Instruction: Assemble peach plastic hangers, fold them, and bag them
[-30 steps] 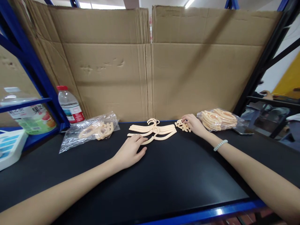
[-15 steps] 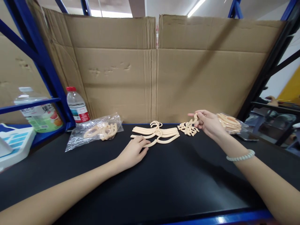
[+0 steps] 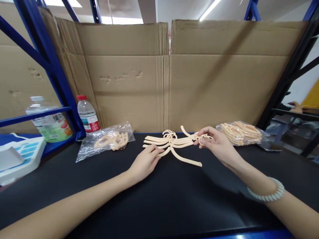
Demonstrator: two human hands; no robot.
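Hangers point(image 3: 165, 142), a flat stack of pale peach plastic ones, lie at the back middle of the black table point(image 3: 174, 199), hooks bunched together at the centre. From the head camera, the left hand point(image 3: 146, 162) rests palm down on the table right in front of that stack, fingers loosely spread and open, the fingertips touching the near arm of the front hanger. One hanger arm point(image 3: 185, 160) swings out of the stack and runs forward and to the right across the table, between the two hands. The right hand point(image 3: 216, 146) hovers just right of the stack, thumb and fingers pinched on a small peach clip point(image 3: 203, 136), with a thin curved piece sticking up and left from it toward the hooks. A bead bracelet point(image 3: 267, 196) circles that wrist. Behind the right hand, a clear bag of hangers point(image 3: 243, 132) sits against the cardboard wall point(image 3: 164, 76). Over on the left, a second clear bag point(image 3: 107, 141) holds a few peach parts, well apart from the left hand. Further left, a water bottle point(image 3: 87, 114) with a red cap stands beside the blue rack post point(image 3: 53, 73), and a bigger juice bottle point(image 3: 51, 121) stands behind the blue shelf rail. A white and blue box point(image 3: 17, 159) sits at the table's left edge.
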